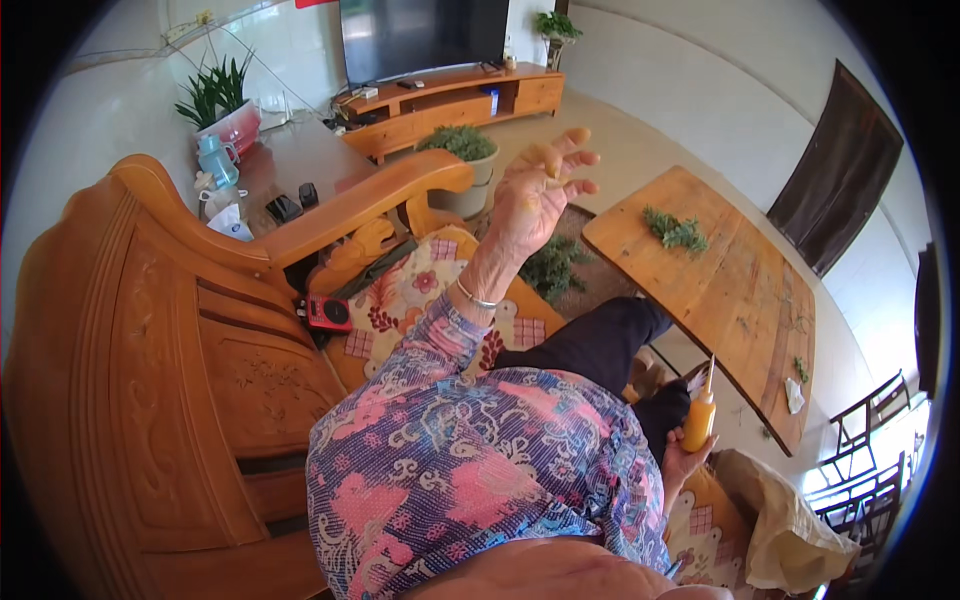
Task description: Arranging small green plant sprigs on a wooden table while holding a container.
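Note:
My left hand [536, 191] is raised in the air with its fingers spread and curled, holding nothing. Yellowish smears show on its palm and fingertips, and a metal bangle [475, 295] circles the wrist. Low on the other side, my right hand [681, 459] grips a squeeze bottle [700, 421] of orange-yellow content, its long thin nozzle pointing up. The bottle is near the edge of a wooden table [720, 292], beside my dark-trousered leg [600, 341]. A bunch of green sprigs [675, 229] lies on that tabletop.
I sit on a carved wooden sofa [292, 397] with a patterned cushion [427, 281]. A red radio [328, 313] rests there. More greenery [556, 266] lies below the table's corner, near a potted plant [461, 176]. Beige cloth [780, 517] is at right. A television [424, 37] stands ahead.

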`<action>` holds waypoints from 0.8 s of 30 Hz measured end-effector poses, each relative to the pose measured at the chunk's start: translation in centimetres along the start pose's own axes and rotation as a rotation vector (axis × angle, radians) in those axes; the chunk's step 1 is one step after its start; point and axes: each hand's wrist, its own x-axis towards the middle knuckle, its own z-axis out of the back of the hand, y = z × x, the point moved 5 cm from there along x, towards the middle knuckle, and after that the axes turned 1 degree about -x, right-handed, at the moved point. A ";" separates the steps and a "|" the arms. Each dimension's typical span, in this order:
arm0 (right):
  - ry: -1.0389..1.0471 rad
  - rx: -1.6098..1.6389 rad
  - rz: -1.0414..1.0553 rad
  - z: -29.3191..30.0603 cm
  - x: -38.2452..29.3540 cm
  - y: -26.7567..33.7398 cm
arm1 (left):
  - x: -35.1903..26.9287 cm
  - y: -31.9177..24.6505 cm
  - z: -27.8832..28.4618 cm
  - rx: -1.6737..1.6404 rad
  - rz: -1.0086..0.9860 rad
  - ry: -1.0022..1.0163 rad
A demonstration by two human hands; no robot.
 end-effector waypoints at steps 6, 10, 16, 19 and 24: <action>0.016 0.023 -0.027 1.0 -0.5 0.7 | -0.3 1.5 1.0 -0.037 0.037 0.012; 0.053 0.028 -0.071 1.3 -0.3 1.0 | -1.9 4.5 2.0 -0.057 0.139 0.058; 0.052 0.061 -0.080 0.8 -2.2 1.4 | -5.4 16.1 9.0 0.697 0.445 0.113; 0.042 0.076 -0.095 0.8 -2.8 1.6 | -6.9 21.1 11.8 0.937 0.415 0.155; 0.005 0.081 -0.112 0.7 -4.0 1.4 | -6.1 25.4 12.6 1.142 0.554 0.190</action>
